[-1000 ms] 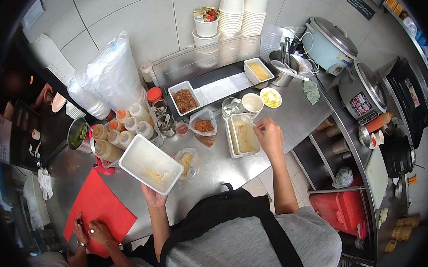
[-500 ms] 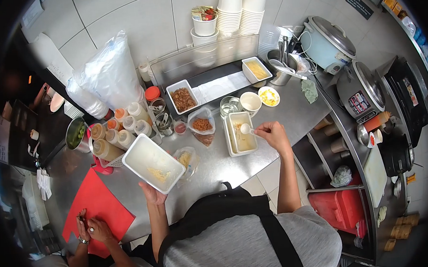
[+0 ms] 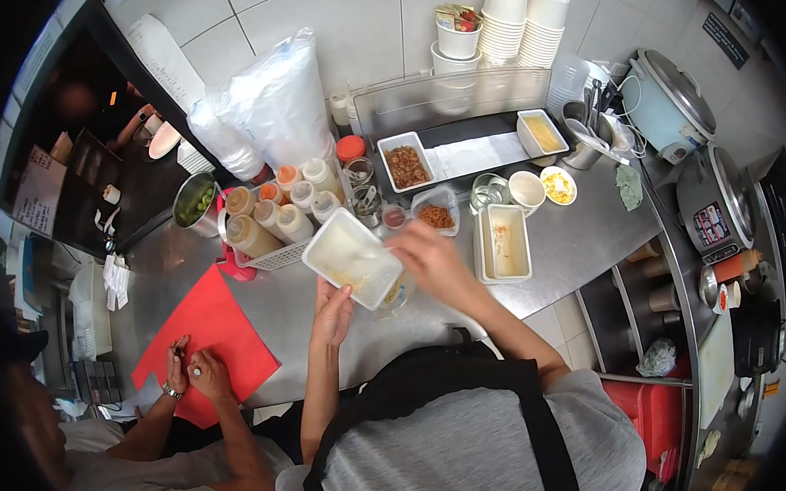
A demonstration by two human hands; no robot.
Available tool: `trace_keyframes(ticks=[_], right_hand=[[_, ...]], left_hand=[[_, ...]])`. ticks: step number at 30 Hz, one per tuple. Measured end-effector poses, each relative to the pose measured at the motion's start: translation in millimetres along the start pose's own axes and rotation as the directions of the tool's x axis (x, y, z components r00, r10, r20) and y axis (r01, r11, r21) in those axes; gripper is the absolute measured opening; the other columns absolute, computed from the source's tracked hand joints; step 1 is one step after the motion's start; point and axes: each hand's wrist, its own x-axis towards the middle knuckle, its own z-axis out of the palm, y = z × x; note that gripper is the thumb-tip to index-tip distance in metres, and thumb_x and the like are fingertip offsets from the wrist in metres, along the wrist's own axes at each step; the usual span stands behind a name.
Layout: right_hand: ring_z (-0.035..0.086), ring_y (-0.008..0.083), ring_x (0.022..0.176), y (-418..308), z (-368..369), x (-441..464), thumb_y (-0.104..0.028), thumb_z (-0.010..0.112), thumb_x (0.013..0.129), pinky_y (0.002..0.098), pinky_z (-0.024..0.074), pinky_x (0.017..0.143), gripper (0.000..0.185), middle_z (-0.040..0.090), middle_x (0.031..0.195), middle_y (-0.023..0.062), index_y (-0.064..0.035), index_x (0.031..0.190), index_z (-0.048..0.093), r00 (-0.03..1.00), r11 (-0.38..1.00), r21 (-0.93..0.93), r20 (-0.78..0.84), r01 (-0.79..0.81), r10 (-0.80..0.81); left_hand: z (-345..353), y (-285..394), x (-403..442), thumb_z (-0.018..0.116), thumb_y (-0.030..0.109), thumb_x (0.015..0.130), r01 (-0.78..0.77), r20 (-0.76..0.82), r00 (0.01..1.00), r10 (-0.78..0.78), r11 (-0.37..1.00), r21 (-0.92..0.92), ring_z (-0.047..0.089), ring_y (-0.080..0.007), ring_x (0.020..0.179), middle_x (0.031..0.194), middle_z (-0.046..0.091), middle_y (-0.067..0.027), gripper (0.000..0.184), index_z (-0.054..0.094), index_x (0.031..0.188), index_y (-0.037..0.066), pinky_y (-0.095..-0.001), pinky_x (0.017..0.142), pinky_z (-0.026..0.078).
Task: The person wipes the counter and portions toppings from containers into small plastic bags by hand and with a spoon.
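My left hand (image 3: 332, 311) grips a white rectangular tub (image 3: 323, 258) from its near side, tilted, with pale yellowish bits at the bottom. At the tub's right rim is my right hand (image 3: 429, 260), blurred by motion, its fingers closed on the white spoon; the spoon's bowl is hard to make out against the tub. Right of that hand stands a cream rectangular container (image 3: 520, 265) with some light brown residue inside. Partly hidden behind the tub and right hand, a clear plastic bag (image 3: 396, 297) lies on the counter.
Sauce bottles (image 3: 267, 218) stand in a basket behind the tub. Along the back are a tray of brown chopped food (image 3: 407, 166), a bag of orange-brown bits (image 3: 436, 215) and a bowl of yellow pieces (image 3: 559, 185). A co-worker's hands (image 3: 195, 371) rest on a red sheet (image 3: 228, 321).
My right hand has moved left with the spoon, from the cream container to the white tub. The tub, in my left hand, has come closer to it. The head view has shifted left.
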Motion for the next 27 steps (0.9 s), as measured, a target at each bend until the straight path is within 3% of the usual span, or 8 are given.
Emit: trace_keyframes(ticks=[3, 5, 9, 12, 15, 18, 21, 27], right_hand=[[0.058, 0.0254, 0.077, 5.0, 45.0, 6.0, -0.002, 0.056, 0.077, 0.028, 0.0473, 0.065, 0.018, 0.055, 0.093, 0.0104, 0.0, 0.094, 0.061, 0.971, 0.968, -0.078, 0.021, 0.239, -0.238], [0.057, 0.023, 0.081, 11.3, 52.1, 0.4, -0.005, 0.055, 0.075, 0.0301, 0.0452, 0.066, 0.022, 0.054, 0.092, 0.0081, -0.0012, 0.096, 0.061, 0.933, 0.927, -0.152, 0.167, 0.343, -0.318], [0.053, 0.0183, 0.085, 16.5, 34.0, -0.6, -0.011, 0.056, 0.072, 0.0318, 0.0392, 0.066, 0.028, 0.051, 0.084, 0.0031, -0.0076, 0.099, 0.062, 0.849, 0.844, -0.28, 0.42, 0.458, -0.322], [0.051, 0.0165, 0.085, 18.3, 30.4, 3.9, -0.01, 0.056, 0.072, 0.03, 0.0357, 0.066, 0.027, 0.05, 0.082, 0.0005, -0.0117, 0.098, 0.064, 0.918, 0.83, -0.406, 0.269, 0.383, -0.292], [0.051, 0.0155, 0.083, 32.3, 42.5, -3.3, -0.01, 0.056, 0.072, 0.03, 0.0361, 0.067, 0.027, 0.05, 0.079, -0.0008, -0.0134, 0.097, 0.065, 0.945, 0.832, -0.457, 0.229, 0.315, -0.233], [0.053, 0.0164, 0.078, 37.1, 41.0, -14.8, -0.011, 0.059, 0.071, 0.0315, 0.037, 0.065, 0.025, 0.051, 0.074, -0.0006, -0.0131, 0.095, 0.067, 0.932, 0.876, -0.372, 0.305, 0.308, -0.198], [0.056, 0.0191, 0.074, 36.4, 37.9, -13.9, -0.01, 0.056, 0.074, 0.0345, 0.0379, 0.063, 0.023, 0.053, 0.072, 0.0014, -0.0116, 0.095, 0.065, 0.993, 0.897, -0.426, 0.054, 0.116, -0.103], [0.06, 0.0219, 0.072, 30.1, 51.4, -19.5, -0.012, 0.055, 0.077, 0.0401, 0.0414, 0.06, 0.022, 0.057, 0.072, 0.0017, -0.0101, 0.096, 0.064, 0.985, 0.976, -0.217, 0.166, -0.004, 0.041]], left_hand=[[-1.1, 1.8, 0.6, 0.059, 0.008, 0.084, 0.042, 0.0, 0.999, -0.042, 0.999, -0.017, 0.042, -0.0243, 0.123, 0.136, 0.038, -0.0114, 0.064, 0.024, 0.137, 0.004, -0.0407, 0.103, 0.035], [-3.1, 4.4, 1.1, 0.058, 0.006, 0.084, 0.05, -0.017, 0.999, -0.051, 0.998, -0.022, 0.043, -0.0232, 0.122, 0.135, 0.039, -0.0108, 0.062, 0.025, 0.136, 0.005, -0.0385, 0.102, 0.036], [-13.0, 6.1, 5.3, 0.065, -0.001, 0.077, -0.01, -0.099, 0.995, 0.02, 0.995, 0.101, 0.042, -0.0211, 0.122, 0.132, 0.04, -0.0086, 0.07, 0.027, 0.135, 0.006, -0.0347, 0.101, 0.036], [-12.5, -0.2, 10.4, 0.069, -0.005, 0.071, -0.032, -0.114, 0.992, 0.053, 0.983, 0.179, 0.042, -0.0192, 0.121, 0.131, 0.041, -0.008, 0.075, 0.029, 0.134, 0.007, -0.0332, 0.102, 0.035], [-10.0, -9.9, 14.3, 0.071, -0.007, 0.068, -0.101, -0.119, 0.984, 0.132, 0.966, 0.237, 0.042, -0.0194, 0.121, 0.13, 0.042, -0.0074, 0.078, 0.029, 0.133, 0.007, -0.0332, 0.101, 0.035], [-2.8, -3.0, 11.2, 0.071, -0.009, 0.067, -0.089, -0.119, 0.985, 0.126, 0.957, 0.275, 0.042, -0.0197, 0.121, 0.13, 0.042, -0.0079, 0.079, 0.029, 0.132, 0.006, -0.0334, 0.101, 0.036], [-8.2, -12.1, 11.4, 0.07, -0.011, 0.067, -0.112, -0.109, 0.983, 0.147, 0.955, 0.276, 0.042, -0.0197, 0.12, 0.13, 0.042, -0.0087, 0.079, 0.029, 0.132, 0.007, -0.0333, 0.1, 0.038], [-10.6, -22.3, 15.3, 0.07, -0.013, 0.067, -0.147, -0.078, 0.981, 0.18, 0.936, 0.319, 0.043, -0.0189, 0.12, 0.127, 0.043, -0.0092, 0.078, 0.029, 0.13, 0.008, -0.033, 0.096, 0.041]])
